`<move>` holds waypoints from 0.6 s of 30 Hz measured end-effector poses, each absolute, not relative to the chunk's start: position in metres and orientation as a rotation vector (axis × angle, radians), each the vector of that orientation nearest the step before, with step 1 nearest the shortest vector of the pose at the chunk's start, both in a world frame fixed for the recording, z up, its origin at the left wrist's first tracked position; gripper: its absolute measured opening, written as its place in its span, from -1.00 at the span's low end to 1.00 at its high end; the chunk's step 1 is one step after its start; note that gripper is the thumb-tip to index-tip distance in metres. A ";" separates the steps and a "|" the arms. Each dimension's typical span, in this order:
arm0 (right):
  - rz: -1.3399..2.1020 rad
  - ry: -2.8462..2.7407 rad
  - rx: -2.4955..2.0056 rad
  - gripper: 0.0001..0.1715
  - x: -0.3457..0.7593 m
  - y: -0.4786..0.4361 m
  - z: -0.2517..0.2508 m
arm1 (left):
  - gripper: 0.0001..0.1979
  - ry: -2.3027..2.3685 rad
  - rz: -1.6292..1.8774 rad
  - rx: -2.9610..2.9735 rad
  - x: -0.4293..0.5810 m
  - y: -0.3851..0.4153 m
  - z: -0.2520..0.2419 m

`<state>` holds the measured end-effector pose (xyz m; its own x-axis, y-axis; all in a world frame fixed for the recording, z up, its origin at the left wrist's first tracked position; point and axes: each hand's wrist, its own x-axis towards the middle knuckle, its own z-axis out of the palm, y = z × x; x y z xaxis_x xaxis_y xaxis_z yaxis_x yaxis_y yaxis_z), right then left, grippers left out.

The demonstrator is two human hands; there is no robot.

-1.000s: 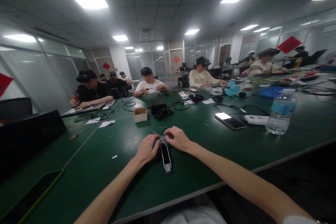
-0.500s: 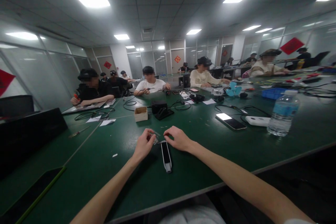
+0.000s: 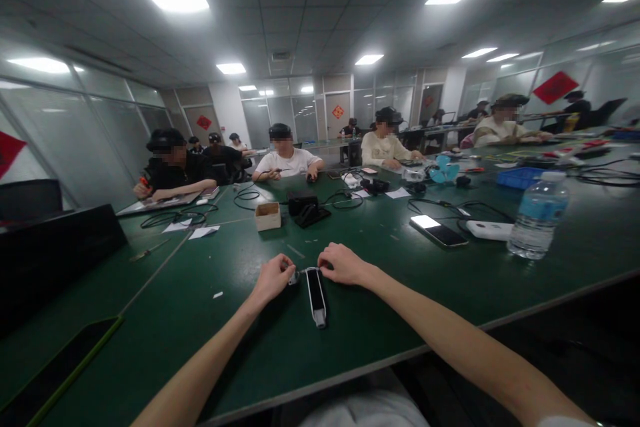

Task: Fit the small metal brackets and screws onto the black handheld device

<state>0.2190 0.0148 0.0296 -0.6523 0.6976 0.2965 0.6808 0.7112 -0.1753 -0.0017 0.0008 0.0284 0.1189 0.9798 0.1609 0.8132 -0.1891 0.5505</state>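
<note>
A slim, long device [image 3: 316, 300] with a light grey rim and a dark middle lies on the green table, its narrow end toward me. My left hand [image 3: 274, 279] is left of its far end, thumb and fingers pinched on a small grey part [image 3: 293, 278]. What this part is cannot be made out. On the other side, my right hand [image 3: 345, 264] has its fingers closed right by the device's far right corner. Whatever they pinch there is hidden. Beyond both hands, a thin clear strip [image 3: 296, 251] lies flat.
Past the hands stand a small open box [image 3: 268, 217] and a black device [image 3: 303, 203]. To the right are a phone [image 3: 438, 231], a white case [image 3: 490, 231] and a water bottle [image 3: 539, 217]. A screwdriver [image 3: 150, 251] lies left. Several people sit across the table.
My left hand has drawn slightly down, bringing the small grey part lower and leaving the clear strip in plain view. My right hand has shifted slightly right, closer against the device's corner.
</note>
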 end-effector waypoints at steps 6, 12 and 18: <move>0.084 -2.578 -1.082 -0.82 0.220 0.015 0.029 | -0.81 1.749 0.715 2.072 -0.002 0.001 0.026; 0.081 -2.586 -1.145 -0.76 0.223 0.017 0.029 | -0.80 1.739 0.715 2.066 -0.001 0.000 0.027; 0.057 -2.660 -1.165 -0.73 0.224 0.019 0.029 | -0.80 1.699 0.761 2.071 -0.002 0.003 0.019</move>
